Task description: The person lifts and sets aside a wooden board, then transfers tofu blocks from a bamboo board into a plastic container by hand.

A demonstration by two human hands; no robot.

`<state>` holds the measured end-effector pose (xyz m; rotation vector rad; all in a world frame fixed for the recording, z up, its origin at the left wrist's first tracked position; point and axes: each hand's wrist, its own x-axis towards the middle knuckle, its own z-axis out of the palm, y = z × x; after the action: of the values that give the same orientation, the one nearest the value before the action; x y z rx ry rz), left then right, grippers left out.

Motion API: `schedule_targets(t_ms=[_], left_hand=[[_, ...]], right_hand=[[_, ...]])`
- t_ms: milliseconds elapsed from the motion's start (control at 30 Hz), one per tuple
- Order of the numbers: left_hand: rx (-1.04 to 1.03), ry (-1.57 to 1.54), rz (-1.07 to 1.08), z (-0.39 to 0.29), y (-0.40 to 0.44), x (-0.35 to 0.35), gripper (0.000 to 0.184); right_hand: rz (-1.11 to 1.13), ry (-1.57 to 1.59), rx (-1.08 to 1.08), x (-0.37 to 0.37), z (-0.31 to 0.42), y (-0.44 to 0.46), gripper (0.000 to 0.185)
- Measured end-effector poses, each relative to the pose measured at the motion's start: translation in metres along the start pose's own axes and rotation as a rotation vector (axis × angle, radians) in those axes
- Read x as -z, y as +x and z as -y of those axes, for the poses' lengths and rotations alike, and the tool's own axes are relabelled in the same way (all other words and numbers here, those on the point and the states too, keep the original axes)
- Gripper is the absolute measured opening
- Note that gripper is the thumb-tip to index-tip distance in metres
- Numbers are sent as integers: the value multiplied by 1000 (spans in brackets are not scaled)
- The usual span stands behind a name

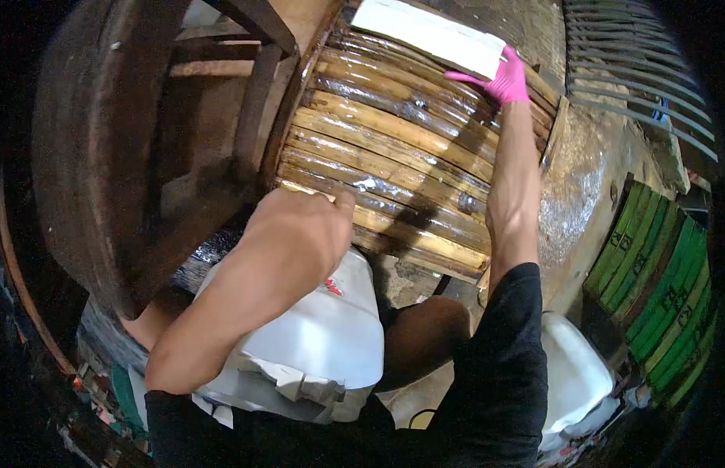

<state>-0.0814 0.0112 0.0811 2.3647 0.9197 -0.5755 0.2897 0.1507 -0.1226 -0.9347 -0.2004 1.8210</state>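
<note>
In the head view my right hand [512,82], in a pink glove, grips the right end of a long white rectangular slab [429,33]. Its thumb stretches along the slab's near side, and the fingers are at the end. The slab is at the far edge of a wet bamboo-slat surface [394,144]. My left hand [300,230], bare, is closed near the slats' near left edge. Its fingers curl away from view, so what they hold, if anything, is hidden. Just below that hand stands a white plastic container [323,320] with a red mark.
White broken chunks [300,382] lie near my body. Dark wooden framing [105,156] rises at the left. Green slatted crates [651,281] with dark lettering stand at the right, near another white container [573,374]. Grey metal bars [636,62] are at the upper right.
</note>
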Motion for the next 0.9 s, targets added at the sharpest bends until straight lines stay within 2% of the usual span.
schedule_targets(t_ms=[33, 67, 100, 133, 167, 200, 233, 267, 300, 367, 433, 467, 533, 567, 600, 633, 667, 700, 733, 800, 867, 900], left_hand=[[13, -6, -10, 1, 0, 1, 27], [24, -13, -20, 2, 1, 2, 28], [32, -22, -27, 3, 2, 2, 28], [30, 2, -32, 6, 2, 0, 29], [30, 19, -34, 9, 3, -2, 29], [33, 24, -37, 11, 3, -5, 29], [-14, -30, -136, 14, 3, -7, 27], [-52, -90, -223, 17, 1, -11, 24], [-80, -96, -214, 17, 1, -13, 23], [-152, -47, -213, 18, 1, -12, 21], [-200, 15, -194, 16, 0, -6, 22], [-197, 18, -165, 15, -3, -5, 23], [-229, -10, -154, 18, -8, -5, 27], [-253, -18, -164, 13, -10, -4, 28], [-192, -16, -137, 9, -3, -7, 23], [-124, -21, -106, 5, 3, -10, 18], [-51, -25, -79, 1, 3, -14, 14], [-315, 10, -46, 4, -10, 3, 22], [-254, 34, 25, 2, -11, 21, 23], [-133, 95, 110, -6, -25, 32, 24], [-141, 43, 71, 8, -19, 22, 28], [-150, 36, 33, 10, -23, 22, 28]], right_hand=[[14, 106, 66, -9, -14, 1, 63], [-59, 40, 181, -43, -29, -8, 64], [58, 135, 220, -10, -33, 10, 64], [170, 230, 257, -21, -39, 5, 65], [169, 225, 258, -28, -46, -13, 66], [36, 193, 316, -26, -49, -22, 66], [-98, 156, 365, -9, -52, -33, 66], [-192, -201, 463, 35, -54, -47, 66], [-327, -553, 540, 77, -56, -61, 66], [-350, -240, 432, 27, -63, -123, 65], [66, 37, 273, -4, -67, -201, 65], [500, 169, 212, -14, -73, -239, 65], [-629, -107, 348, -124, -102, -307, 65], [-210, 13, 271, -112, -109, -343, 66], [204, 116, 195, -98, -116, -372, 66], [194, 152, 171, -125, -135, -387, 67], [109, 226, 242, -115, -153, -406, 68], [22, 217, 241, -119, -172, -422, 69], [-72, 223, 225, -139, -177, -425, 70], [-393, 191, 58, -186, -200, -429, 73], [-341, 179, -49, -206, -217, -431, 75], [-305, -37, -83, -214, -227, -430, 73]])
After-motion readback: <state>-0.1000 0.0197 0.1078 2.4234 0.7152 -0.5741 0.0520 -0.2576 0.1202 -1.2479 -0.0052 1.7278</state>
